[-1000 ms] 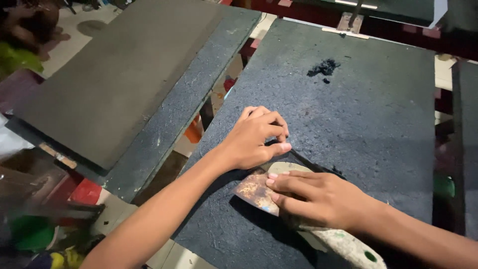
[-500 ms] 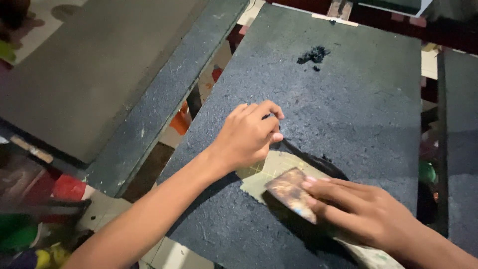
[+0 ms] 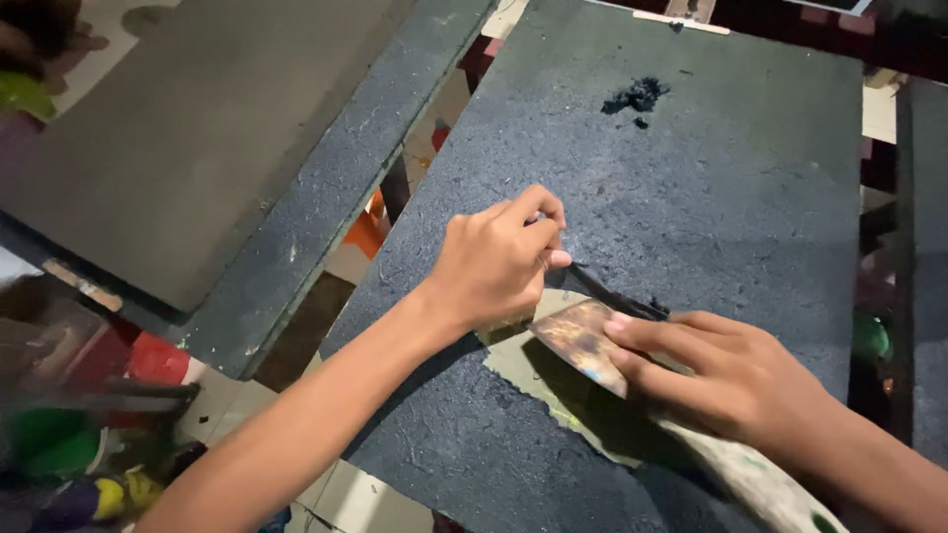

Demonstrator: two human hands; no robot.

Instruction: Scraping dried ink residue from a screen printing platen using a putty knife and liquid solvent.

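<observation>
Two hands: left hand (image 3: 499, 262) pinching coating, right hand (image 3: 726, 370) pressing scraper (image 3: 583, 341) flat.

The setting is a craft workshop, indicated by rough dark coated boards (image 3: 691, 188) resting on an open frame, a paint-stained scraper (image 3: 583, 341) lifting the coating at 5 o'clock, a second grey board (image 3: 197, 128) at 10 o'clock, and coloured paint containers (image 3: 59, 444) at 8 o'clock.

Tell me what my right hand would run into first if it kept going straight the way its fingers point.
The right hand points up-left, pressing a scraper blade. Straight on, it would likely meet the left hand, which rests just beyond the blade's edge on the dark board, though the gap between them is hard to judge.
</observation>
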